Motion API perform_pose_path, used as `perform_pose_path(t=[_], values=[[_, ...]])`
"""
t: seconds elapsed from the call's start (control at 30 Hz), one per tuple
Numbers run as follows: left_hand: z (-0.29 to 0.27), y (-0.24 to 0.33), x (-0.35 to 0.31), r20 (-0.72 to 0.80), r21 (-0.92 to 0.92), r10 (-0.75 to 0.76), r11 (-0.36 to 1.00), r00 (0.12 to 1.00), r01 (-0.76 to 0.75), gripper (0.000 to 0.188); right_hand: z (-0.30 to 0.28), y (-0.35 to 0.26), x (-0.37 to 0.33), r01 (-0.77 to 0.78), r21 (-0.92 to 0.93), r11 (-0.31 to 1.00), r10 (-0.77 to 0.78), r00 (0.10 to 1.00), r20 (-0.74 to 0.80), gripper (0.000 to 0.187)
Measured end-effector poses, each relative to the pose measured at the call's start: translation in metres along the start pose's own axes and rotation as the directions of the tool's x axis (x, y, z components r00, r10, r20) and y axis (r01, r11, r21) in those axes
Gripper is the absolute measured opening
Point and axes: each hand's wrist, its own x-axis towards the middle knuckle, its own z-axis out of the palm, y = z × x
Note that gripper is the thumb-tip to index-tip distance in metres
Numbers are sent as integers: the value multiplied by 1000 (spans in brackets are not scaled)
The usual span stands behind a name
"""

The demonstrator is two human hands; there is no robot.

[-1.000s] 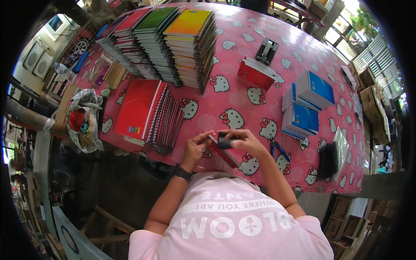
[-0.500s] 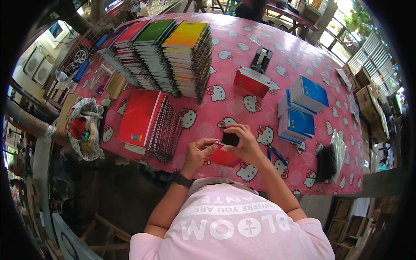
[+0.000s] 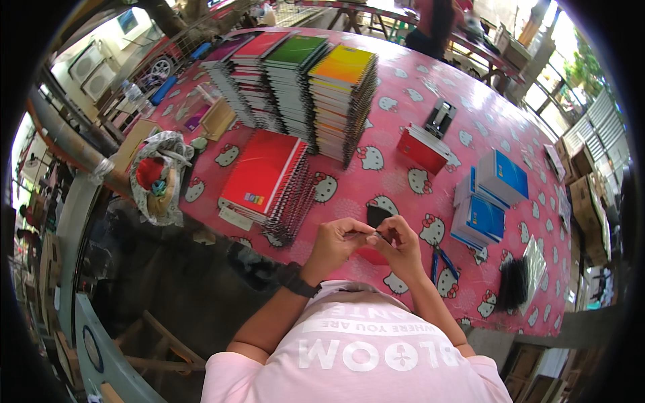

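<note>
Close to my body at the table's near edge, my left hand [image 3: 340, 240] and my right hand [image 3: 399, 247] meet with fingertips pinched together. What they pinch is thin and mostly hidden by the fingers. Under and between them shows part of a small red-covered booklet [image 3: 371, 256]. A dark flat piece [image 3: 377, 214] lies just beyond the fingertips. To the right of my right hand rest blue-handled pliers [image 3: 446, 263]. On the left stands a stack of red spiral notebooks [image 3: 263, 171].
Tall stacks of spiral notebooks [image 3: 342, 66] stand at the back left of the pink table [image 3: 403, 191]. Red booklets [image 3: 423, 149] lie by a black hole punch [image 3: 440, 119]. Blue booklets [image 3: 478, 218], black binding coils [image 3: 514, 285] and a cloth bag [image 3: 160, 178] sit around.
My hands have come together, the right one lowering to meet the left over the red booklet. The view has shifted, so the table's things appear farther right.
</note>
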Motion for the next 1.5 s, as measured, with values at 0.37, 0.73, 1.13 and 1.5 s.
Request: perform_pose_path(t=[0.37,0.73,1.13,1.5], values=[[-3,24,-13,-214,-112,151,978,965,-178,23,5,-50,27,306,-239,921,-255,941,223,12],[-28,72,-46,-464,-307,282,838,840,-451,71,39,-110,76,394,199,897,-431,879,203,13],[-134,42,-20,-688,493,581,814,436,-308,44,126,-31,167,593,-118,797,-602,759,-250,9],[-116,39,12,-767,451,545,834,340,-319,58,123,-41,166,537,-34,843,-537,835,-117,18]])
